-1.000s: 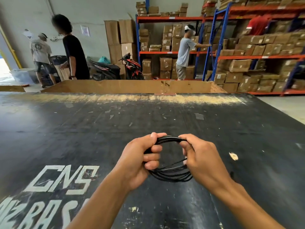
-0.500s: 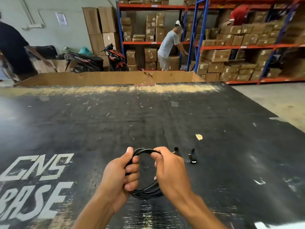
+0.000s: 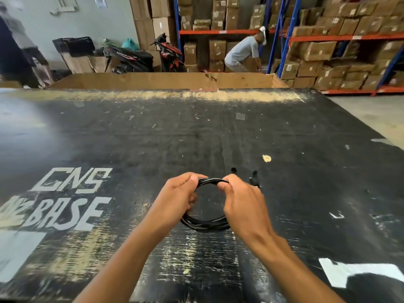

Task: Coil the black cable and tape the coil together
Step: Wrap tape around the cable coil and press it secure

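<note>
two bare hands hold a small coil of black cable [image 3: 205, 224] over a scuffed black tabletop [image 3: 135, 141], near its close edge. the left hand [image 3: 177, 200] has its fingers and thumb curled round the coil's upper left side. the right hand [image 3: 242, 204] pinches the top of the coil between thumb and fingers, and the two hands nearly meet there. the loops hang between the wrists as a neat ring; whether the lowest part rests on the tabletop or hangs just above it cannot be told. two short black cable ends [image 3: 254, 178] with plugs poke out just beyond the right hand's knuckles. judged from this, the coiling step looks close to finished, with only the loose ends left to gather in, and taping is not yet begun. no tape roll shows on the visible tabletop, so the next move likely calls for one hand to keep the loops pinched while the other is freed to fetch tape. letting go with both would probably let the loops spring apart. as for containers, a large open-topped cardboard bin [image 3: 153, 80] stands against the table's far edge, its inside hidden from this angle. a black crate [image 3: 74, 45] sits on cardboard boxes [image 3: 87, 63] by the back wall, contents unseen. shelving racks [image 3: 328, 38] on the right are stacked with closed cartons [image 3: 317, 49].
</note>
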`<state>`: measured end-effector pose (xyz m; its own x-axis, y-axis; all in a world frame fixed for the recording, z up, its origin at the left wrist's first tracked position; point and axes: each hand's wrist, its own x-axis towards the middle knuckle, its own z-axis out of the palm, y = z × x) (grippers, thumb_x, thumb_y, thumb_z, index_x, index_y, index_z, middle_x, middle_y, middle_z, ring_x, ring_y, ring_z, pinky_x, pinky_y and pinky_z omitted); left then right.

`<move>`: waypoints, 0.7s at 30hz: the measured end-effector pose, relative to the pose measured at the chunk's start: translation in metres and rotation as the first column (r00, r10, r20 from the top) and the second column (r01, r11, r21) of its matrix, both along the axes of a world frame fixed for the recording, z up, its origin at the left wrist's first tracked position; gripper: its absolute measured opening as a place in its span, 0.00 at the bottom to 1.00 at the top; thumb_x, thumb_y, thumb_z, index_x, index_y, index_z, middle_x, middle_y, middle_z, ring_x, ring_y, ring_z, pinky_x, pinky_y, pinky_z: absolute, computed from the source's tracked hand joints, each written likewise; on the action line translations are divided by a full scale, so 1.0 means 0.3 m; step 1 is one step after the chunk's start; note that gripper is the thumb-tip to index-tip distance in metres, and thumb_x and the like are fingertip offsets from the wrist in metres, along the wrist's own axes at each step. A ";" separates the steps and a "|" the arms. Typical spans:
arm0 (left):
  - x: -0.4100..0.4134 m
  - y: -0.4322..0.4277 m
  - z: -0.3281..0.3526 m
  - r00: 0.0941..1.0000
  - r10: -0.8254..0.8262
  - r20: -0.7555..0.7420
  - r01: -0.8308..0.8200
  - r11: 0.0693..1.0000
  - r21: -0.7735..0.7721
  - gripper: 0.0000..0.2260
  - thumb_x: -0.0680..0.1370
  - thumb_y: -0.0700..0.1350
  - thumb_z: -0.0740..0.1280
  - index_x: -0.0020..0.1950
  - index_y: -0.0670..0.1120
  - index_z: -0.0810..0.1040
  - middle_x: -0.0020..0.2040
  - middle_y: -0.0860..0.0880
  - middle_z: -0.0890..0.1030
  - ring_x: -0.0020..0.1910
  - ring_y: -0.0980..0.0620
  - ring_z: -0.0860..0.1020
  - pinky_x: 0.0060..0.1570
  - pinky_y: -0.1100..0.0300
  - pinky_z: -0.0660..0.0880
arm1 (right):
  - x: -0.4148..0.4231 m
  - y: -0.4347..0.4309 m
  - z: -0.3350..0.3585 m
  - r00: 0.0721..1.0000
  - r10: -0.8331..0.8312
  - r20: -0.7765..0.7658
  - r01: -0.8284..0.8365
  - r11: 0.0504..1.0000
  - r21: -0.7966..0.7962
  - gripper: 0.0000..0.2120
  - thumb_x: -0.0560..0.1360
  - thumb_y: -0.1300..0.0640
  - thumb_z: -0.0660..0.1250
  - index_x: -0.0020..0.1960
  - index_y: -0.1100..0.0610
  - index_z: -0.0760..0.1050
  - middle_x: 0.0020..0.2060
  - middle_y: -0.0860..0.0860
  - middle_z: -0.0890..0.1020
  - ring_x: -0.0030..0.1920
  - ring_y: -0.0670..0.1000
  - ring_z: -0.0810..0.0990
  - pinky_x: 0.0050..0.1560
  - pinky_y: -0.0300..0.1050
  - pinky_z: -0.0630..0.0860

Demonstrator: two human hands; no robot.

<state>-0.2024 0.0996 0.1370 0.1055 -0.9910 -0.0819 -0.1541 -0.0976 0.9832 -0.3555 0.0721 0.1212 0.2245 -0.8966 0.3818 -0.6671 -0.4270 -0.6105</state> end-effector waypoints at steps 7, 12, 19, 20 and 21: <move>0.047 -0.024 -0.036 0.753 0.034 0.657 0.093 0.983 -0.158 0.15 0.84 0.55 0.53 0.44 0.51 0.72 0.32 0.53 0.75 0.30 0.52 0.73 0.31 0.58 0.67 | 0.038 -0.005 -0.021 0.999 -0.040 0.030 0.039 0.999 0.032 0.09 0.81 0.54 0.59 0.46 0.55 0.75 0.24 0.43 0.67 0.26 0.45 0.65 0.27 0.41 0.58; 0.129 -0.079 -0.050 0.935 -0.085 0.345 0.129 0.986 -0.107 0.19 0.82 0.57 0.55 0.33 0.51 0.68 0.26 0.56 0.67 0.26 0.53 0.65 0.31 0.54 0.62 | 0.114 -0.031 -0.021 0.998 -0.063 0.027 0.062 0.998 0.030 0.09 0.81 0.54 0.60 0.45 0.53 0.76 0.24 0.43 0.68 0.27 0.46 0.68 0.30 0.44 0.61; 0.242 -0.155 -0.039 0.960 -0.165 -0.224 0.203 0.966 0.158 0.11 0.83 0.46 0.59 0.47 0.45 0.78 0.30 0.54 0.68 0.23 0.59 0.65 0.26 0.64 0.63 | 0.249 -0.028 -0.060 0.966 -0.255 0.044 0.256 0.967 -0.002 0.09 0.79 0.53 0.58 0.44 0.53 0.75 0.33 0.46 0.79 0.37 0.56 0.78 0.35 0.54 0.74; 0.249 -0.163 -0.046 0.974 -0.177 -0.140 0.190 0.978 0.088 0.09 0.83 0.46 0.59 0.49 0.47 0.77 0.31 0.55 0.69 0.25 0.59 0.66 0.26 0.65 0.63 | 0.256 -0.028 -0.066 0.961 -0.274 0.043 0.274 0.962 0.001 0.09 0.80 0.54 0.59 0.43 0.53 0.74 0.33 0.47 0.80 0.36 0.57 0.78 0.35 0.54 0.74; 0.255 -0.171 -0.057 0.979 -0.201 -0.041 0.202 0.979 0.014 0.08 0.83 0.48 0.60 0.49 0.49 0.77 0.31 0.58 0.70 0.26 0.59 0.66 0.27 0.66 0.64 | 0.259 -0.028 -0.070 0.956 -0.291 0.044 0.291 0.957 0.003 0.09 0.80 0.54 0.59 0.43 0.53 0.74 0.33 0.47 0.80 0.36 0.57 0.78 0.34 0.54 0.73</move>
<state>-0.1259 0.0484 0.1199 -0.0998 -0.9900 -0.0998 -0.1336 -0.0861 0.9873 -0.2776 0.0638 0.1002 -0.0626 -0.9192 0.3888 -0.7357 -0.2208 -0.6403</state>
